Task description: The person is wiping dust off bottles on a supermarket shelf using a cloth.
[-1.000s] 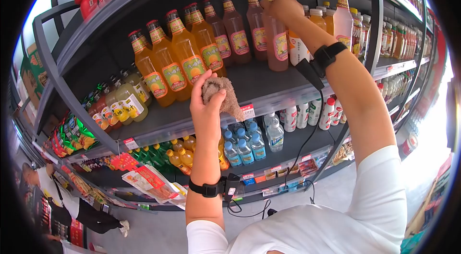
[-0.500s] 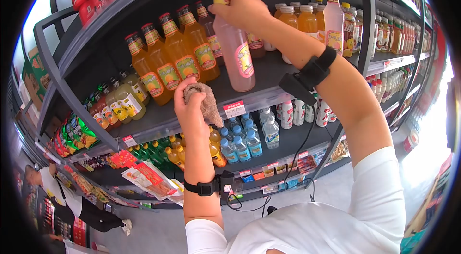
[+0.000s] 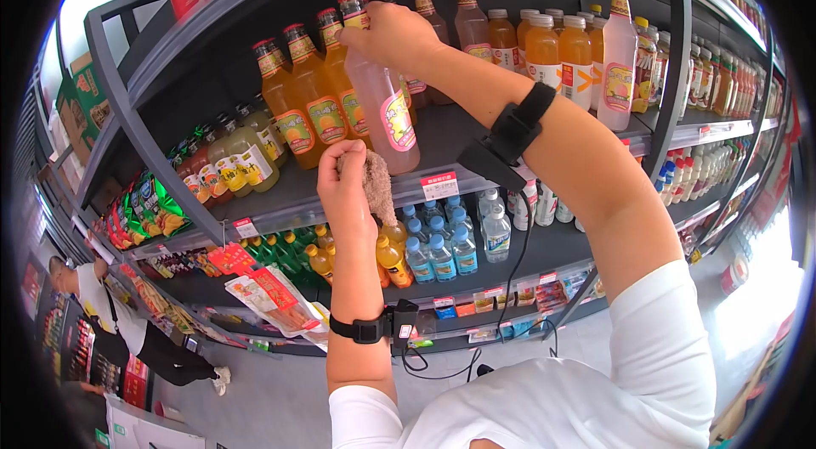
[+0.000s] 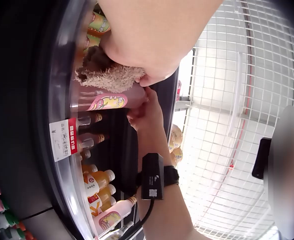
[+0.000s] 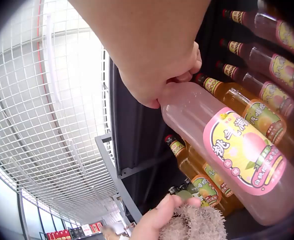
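Observation:
My right hand point(image 3: 395, 34) grips a glass bottle of pale pink drink point(image 3: 382, 105) by its neck, just below the red cap. The bottle leans, its base close over the shelf's front edge. Its pink and yellow label point(image 5: 247, 152) faces out in the right wrist view. In my left hand point(image 3: 342, 194) is a brown fluffy cloth point(image 3: 377, 186), bunched between thumb and fingers. The cloth is right beside the bottle's lower part and overlaps it in the left wrist view. Orange glass bottles point(image 3: 293, 122) stand directly left of the pink one.
More pink bottles point(image 3: 472, 24) stand behind, with orange juice bottles point(image 3: 541, 50) and another pink bottle point(image 3: 619, 67) to the right. A clear shelf lip with a price tag point(image 3: 439, 186) runs below my hands. Blue-capped bottles point(image 3: 440, 255) fill the lower shelf. Another person point(image 3: 127, 321) stands at far left.
My right hand has brought the pink bottle leftward and forward from the row, next to the orange bottles. My left hand with the cloth has shifted slightly left and lower, now beside the bottle.

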